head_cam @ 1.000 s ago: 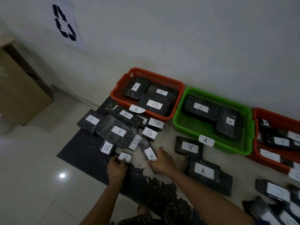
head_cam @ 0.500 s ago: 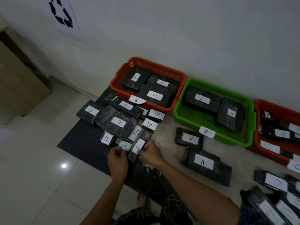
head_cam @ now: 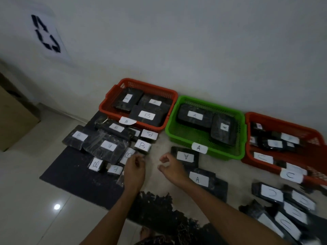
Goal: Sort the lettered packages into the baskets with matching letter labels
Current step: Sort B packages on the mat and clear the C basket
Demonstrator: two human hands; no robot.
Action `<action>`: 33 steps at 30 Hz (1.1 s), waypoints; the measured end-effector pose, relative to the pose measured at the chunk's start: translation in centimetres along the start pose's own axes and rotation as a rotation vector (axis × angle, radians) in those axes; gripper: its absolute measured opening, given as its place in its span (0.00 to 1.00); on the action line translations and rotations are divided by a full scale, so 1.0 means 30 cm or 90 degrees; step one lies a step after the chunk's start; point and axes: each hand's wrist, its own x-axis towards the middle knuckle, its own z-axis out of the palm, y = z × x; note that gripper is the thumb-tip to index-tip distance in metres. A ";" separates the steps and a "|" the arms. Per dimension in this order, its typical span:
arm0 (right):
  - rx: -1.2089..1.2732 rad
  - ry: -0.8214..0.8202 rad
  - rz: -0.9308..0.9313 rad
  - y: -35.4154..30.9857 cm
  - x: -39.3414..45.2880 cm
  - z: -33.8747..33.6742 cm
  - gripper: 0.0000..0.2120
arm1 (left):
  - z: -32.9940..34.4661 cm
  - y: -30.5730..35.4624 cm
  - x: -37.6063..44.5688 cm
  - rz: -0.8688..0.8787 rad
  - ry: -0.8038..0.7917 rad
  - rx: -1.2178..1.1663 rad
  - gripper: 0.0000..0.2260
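Note:
The red B basket (head_cam: 106, 105) holds three black B packages, and its B label (head_cam: 127, 121) hangs on the front rim. Several B packages (head_cam: 108, 145) lie on the dark mat in front of it. The green A basket (head_cam: 203, 138) holds two A packages. Two more A packages (head_cam: 185, 156) lie before it. My left hand (head_cam: 134, 171) is curled over a small dark package (head_cam: 121, 179) whose end sticks out beneath it, label hidden. My right hand (head_cam: 170, 167) hovers beside it, fingers apart and holding nothing.
A second red basket (head_cam: 265, 121) with a C label (head_cam: 291, 175) sits at the right, with several C packages (head_cam: 270, 192) piled in front. A dark mat (head_cam: 70, 174) covers the floor at left. A cardboard box (head_cam: 14, 119) stands against the wall.
Both hands held one small B package half a second ago. My right hand has let go and moved right. My left hand keeps the package, whose label is now covered.

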 end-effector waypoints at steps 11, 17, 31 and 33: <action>-0.014 0.153 -0.122 0.206 -0.161 -0.464 0.08 | 0.489 0.317 -0.117 0.178 -0.192 0.007 0.09; 0.011 0.275 -0.087 0.429 -0.242 -0.751 0.08 | 0.780 0.475 -0.242 0.281 -0.260 0.022 0.08; 0.029 0.339 0.139 0.862 -0.194 -1.353 0.08 | 1.166 0.723 -0.201 0.372 -0.421 0.172 0.10; 0.043 0.341 0.157 0.910 -0.148 -1.372 0.09 | 1.198 0.715 -0.177 0.422 -0.389 0.263 0.10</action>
